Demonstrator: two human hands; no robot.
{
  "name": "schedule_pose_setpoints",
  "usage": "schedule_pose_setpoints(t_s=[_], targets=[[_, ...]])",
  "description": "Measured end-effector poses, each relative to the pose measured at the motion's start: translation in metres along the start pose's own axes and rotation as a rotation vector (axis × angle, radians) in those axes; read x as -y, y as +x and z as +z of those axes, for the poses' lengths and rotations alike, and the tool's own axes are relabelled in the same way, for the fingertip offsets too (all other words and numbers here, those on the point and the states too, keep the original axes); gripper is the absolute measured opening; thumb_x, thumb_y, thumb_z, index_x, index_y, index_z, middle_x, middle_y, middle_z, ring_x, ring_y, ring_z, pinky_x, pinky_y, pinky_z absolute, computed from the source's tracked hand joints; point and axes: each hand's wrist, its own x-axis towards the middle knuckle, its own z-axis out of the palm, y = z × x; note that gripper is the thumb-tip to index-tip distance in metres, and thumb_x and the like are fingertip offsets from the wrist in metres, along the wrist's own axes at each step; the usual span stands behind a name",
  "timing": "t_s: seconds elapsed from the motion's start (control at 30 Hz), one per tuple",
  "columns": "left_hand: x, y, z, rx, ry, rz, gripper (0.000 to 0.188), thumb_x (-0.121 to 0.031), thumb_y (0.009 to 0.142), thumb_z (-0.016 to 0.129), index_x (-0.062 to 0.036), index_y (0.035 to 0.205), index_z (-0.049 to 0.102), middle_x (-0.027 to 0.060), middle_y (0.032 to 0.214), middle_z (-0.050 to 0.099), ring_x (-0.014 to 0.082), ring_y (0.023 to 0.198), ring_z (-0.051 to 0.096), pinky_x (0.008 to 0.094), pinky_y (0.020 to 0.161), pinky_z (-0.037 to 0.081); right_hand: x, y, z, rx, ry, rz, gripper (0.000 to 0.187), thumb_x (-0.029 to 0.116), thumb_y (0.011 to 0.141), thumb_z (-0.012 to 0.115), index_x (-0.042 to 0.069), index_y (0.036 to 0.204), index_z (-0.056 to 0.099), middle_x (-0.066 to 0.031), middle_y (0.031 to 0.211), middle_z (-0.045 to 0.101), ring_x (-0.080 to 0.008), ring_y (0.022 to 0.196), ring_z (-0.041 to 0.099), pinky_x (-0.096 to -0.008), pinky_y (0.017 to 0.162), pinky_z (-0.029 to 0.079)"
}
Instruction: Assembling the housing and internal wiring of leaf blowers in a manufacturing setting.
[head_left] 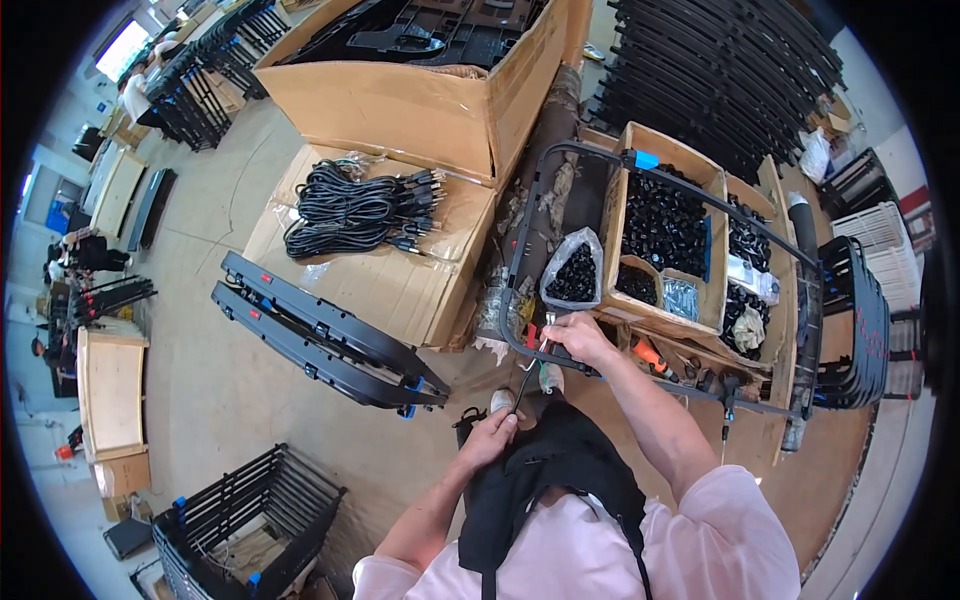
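My left hand [492, 437] is closed around a thin black cable [522, 388] in front of my apron. The cable runs up toward my right hand [580, 337], where thin pale wires [537, 360] show beside the fingers. Those fingers are pinched together by the near left corner of a black tubular frame [517, 255]. This frame has a blue piece on its far corner and lies across the parts boxes. A clear plastic bag of small black parts [575, 275] sits just beyond my right hand.
Bundled black cables [350, 210] lie on a cardboard box [440, 290] at left, beside long black rails [320, 325]. Wooden bins [712, 300] hold black parts and screws. An orange-handled tool [650, 355] is under the frame. Stacked black frames [250, 500] stand lower left; people work far left.
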Motion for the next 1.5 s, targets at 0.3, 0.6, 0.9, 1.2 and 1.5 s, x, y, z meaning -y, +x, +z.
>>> schedule_pose_setpoints(t_s=[0.3,0.6,0.9,1.2,1.5], targets=[[-0.025,-0.008,0.017,-0.145,-0.099,0.000,0.032,-0.029,0.113,0.049,-0.0069,0.129,0.066,-0.0043,0.083,0.056,0.0082,0.075,0.055,0.0256,0.069,0.048,-0.010,0.020,-0.001,-0.304,0.411,-0.040,0.026,0.022,0.099,0.062,0.003,0.085,0.072,-0.0011,0.065,0.059,-0.0139,0.056,0.053,-0.0352,0.053,0.042],[-0.073,0.047,0.048,-0.366,0.013,0.101,0.029,-0.025,0.113,0.049,-0.0030,0.122,0.065,0.0001,0.082,0.059,0.0098,0.076,0.056,0.0278,0.073,0.050,0.013,0.067,-0.054,-0.526,0.876,-0.117,0.030,0.027,0.110,0.053,0.001,0.102,0.066,-0.0016,0.067,0.057,-0.0104,0.049,0.052,-0.0274,0.042,0.041],[-0.071,0.065,0.039,-0.280,-0.239,0.018,0.027,-0.023,0.113,0.048,-0.0026,0.121,0.064,0.0026,0.083,0.064,0.0082,0.069,0.058,0.0240,0.064,0.049,0.035,0.044,-0.041,0.194,0.375,0.029,0.039,0.040,0.100,0.069,0.003,0.089,0.067,-0.0028,0.073,0.062,-0.0109,0.052,0.053,-0.0297,0.045,0.039],[-0.064,0.082,0.031,-0.274,-0.174,0.022,0.032,-0.028,0.109,0.055,0.0006,0.111,0.069,0.0087,0.090,0.076,0.0149,0.078,0.071,0.0303,0.074,0.059,0.039,0.068,-0.001,-0.237,-0.134,-0.279,0.034,0.033,0.096,0.066,0.000,0.092,0.068,-0.0275,0.090,0.070,-0.0468,0.093,0.068,-0.0518,0.080,0.052],[-0.076,0.079,0.030,-0.282,-0.206,-0.033,0.031,-0.025,0.106,0.060,0.0030,0.106,0.072,0.0111,0.092,0.079,0.0163,0.085,0.075,0.0314,0.080,0.060,0.042,0.066,-0.002,-0.211,-0.136,-0.218,0.033,0.033,0.096,0.066,-0.001,0.093,0.068,-0.0257,0.088,0.069,-0.0446,0.090,0.068,-0.0496,0.079,0.052]])
